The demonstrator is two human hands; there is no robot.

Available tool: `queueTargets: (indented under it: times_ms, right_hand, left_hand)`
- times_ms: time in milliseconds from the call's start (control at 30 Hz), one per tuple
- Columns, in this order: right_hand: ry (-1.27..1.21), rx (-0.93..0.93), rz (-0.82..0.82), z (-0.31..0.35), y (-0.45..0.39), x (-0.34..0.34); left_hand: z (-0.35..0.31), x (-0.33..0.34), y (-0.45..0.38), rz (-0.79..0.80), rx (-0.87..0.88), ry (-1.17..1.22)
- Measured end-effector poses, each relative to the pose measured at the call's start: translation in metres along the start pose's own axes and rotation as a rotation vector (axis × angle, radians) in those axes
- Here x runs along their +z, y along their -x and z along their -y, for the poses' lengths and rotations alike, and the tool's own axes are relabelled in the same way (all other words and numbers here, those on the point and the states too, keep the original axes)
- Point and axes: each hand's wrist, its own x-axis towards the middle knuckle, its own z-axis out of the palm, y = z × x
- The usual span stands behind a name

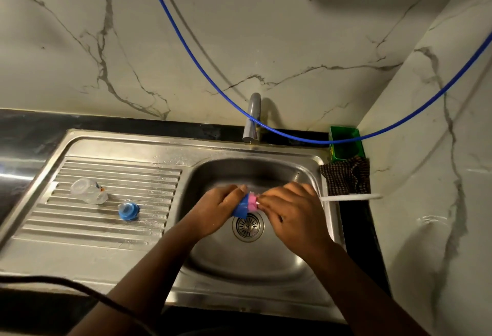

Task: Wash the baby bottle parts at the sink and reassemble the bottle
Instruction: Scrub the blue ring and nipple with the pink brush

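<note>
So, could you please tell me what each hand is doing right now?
Left hand: grips the blue bottle part.
Right hand: pinches the pink piece.

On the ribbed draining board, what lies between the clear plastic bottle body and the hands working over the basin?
In the head view, a blue screw collar sits on the draining board, between the clear bottle body and the left hand; nothing else lies there.

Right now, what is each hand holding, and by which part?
Left hand grips the blue bottle part around its body; right hand pinches the pink-and-white scrubber at its right end.
</note>
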Motion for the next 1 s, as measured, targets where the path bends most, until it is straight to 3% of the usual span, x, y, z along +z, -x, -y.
queueTargets:
  times_ms: [100,233,333,400,567,633,767,833,1000]
  right_hand:
    - [-0.005,0.04,0.05,-0.008,-0.003,0.003]
    - [-0.06,0.068,0.176,-0.002,-0.002,0.006]
    - [-0.091,0.159,0.171,0.001,-0.003,0.002]
    - [-0.108,0.2,0.2,0.005,-0.005,0.002]
    - [-0.194,0.262,0.234,0.011,0.001,0.004]
    - [-0.188,0.232,0.256,0.009,0.0,0.006]
    - [-0.129,0.027,0.224,0.005,-0.001,0.009]
    - [-0.104,-0.021,0.193,0.003,-0.003,0.007]
    - [-0.136,0.017,0.17,0.005,-0.003,0.01]
  left_hand:
    - [0.009,-0.001,0.001,-0.058,-0.033,-0.021]
    - [0.013,-0.004,-0.001,-0.054,0.044,-0.14]
    - [0.013,-0.012,0.0,-0.124,0.092,-0.195]
    - [0.01,-0.01,0.002,-0.086,0.164,-0.313]
    - [0.016,-0.017,0.004,-0.127,0.172,-0.247]
    - [0.016,-0.015,0.006,-0.045,0.222,-0.31]
    - [0.021,-0.019,0.009,-0.104,0.154,-0.15]
    - [0.023,-0.017,0.009,-0.006,0.141,-0.199]
    - [0.014,-0.022,0.009,-0.025,0.195,-0.234]
